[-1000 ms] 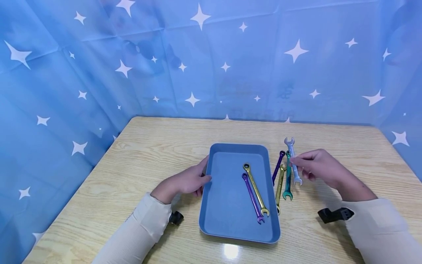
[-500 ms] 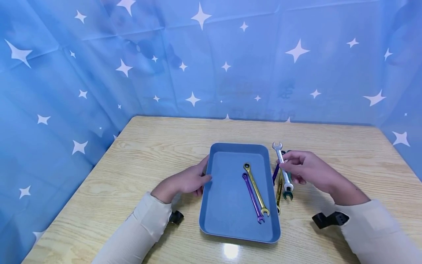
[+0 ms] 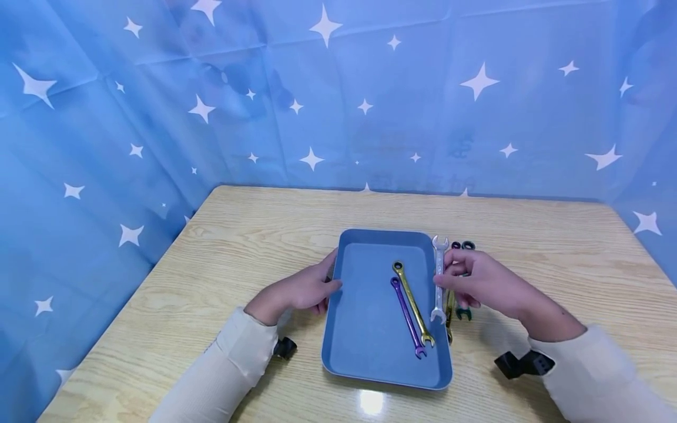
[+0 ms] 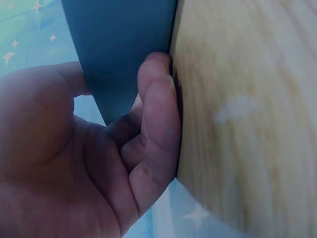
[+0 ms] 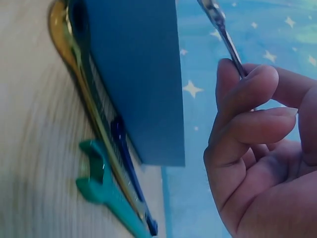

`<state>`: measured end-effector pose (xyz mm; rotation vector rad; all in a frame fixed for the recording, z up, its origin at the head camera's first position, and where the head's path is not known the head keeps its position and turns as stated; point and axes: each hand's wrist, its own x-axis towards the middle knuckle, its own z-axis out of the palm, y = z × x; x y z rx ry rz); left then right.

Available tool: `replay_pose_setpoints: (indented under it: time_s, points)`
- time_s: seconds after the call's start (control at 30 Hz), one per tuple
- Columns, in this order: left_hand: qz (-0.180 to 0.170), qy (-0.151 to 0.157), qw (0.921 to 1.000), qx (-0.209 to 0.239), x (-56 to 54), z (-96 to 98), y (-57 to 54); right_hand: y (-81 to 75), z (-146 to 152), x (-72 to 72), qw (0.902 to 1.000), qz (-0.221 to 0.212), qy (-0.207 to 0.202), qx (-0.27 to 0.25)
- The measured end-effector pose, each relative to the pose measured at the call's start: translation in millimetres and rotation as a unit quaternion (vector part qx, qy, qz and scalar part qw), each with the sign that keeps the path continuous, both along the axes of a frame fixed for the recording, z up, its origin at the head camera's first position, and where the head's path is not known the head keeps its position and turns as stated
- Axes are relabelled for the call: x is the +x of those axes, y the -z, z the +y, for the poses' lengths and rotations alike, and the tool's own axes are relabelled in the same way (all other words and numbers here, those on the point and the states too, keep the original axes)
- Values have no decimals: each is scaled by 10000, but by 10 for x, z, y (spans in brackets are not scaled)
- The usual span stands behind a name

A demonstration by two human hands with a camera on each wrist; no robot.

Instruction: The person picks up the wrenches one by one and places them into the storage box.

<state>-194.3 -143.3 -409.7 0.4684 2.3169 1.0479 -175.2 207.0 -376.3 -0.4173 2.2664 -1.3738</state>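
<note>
My left hand (image 3: 307, 289) grips the left side of the blue-grey tray (image 3: 365, 358), thumb over the rim; in the left wrist view its fingers (image 4: 161, 114) curl beneath the tray's wall (image 4: 124, 49). My right hand (image 3: 483, 281) pinches a silver open-end wrench (image 3: 439, 279) by its middle, held over the tray's right rim. In the right wrist view the silver wrench (image 5: 230, 47) rises from between thumb and fingers. Inside the tray lie a gold wrench (image 3: 411, 299) and a purple wrench (image 3: 406, 314), side by side and slanted.
On the wooden table (image 3: 238, 235), right of the tray and partly hidden under my right hand, lie a green wrench (image 5: 96, 173), another gold wrench (image 5: 91, 99) and a dark purple one (image 5: 126, 153). A blue star-patterned cloth (image 3: 338, 117) hangs behind the table.
My right hand has carried the silver wrench leftward, from above the wrenches on the table to the tray's right rim. The left hand and tray have stayed put.
</note>
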Motion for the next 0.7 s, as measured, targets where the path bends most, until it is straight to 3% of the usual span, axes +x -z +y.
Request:
replay_pose_setpoints:
  time_s: [0.27, 0.7]
  points:
    - [0, -60, 10000, -18, -3, -5, 12, -22, -167, 34, 9992, 226, -333, 75]
    - [-8, -55, 10000, 23, -1, -5, 5, -12, -462, 49, 9972, 92, -630, 383]
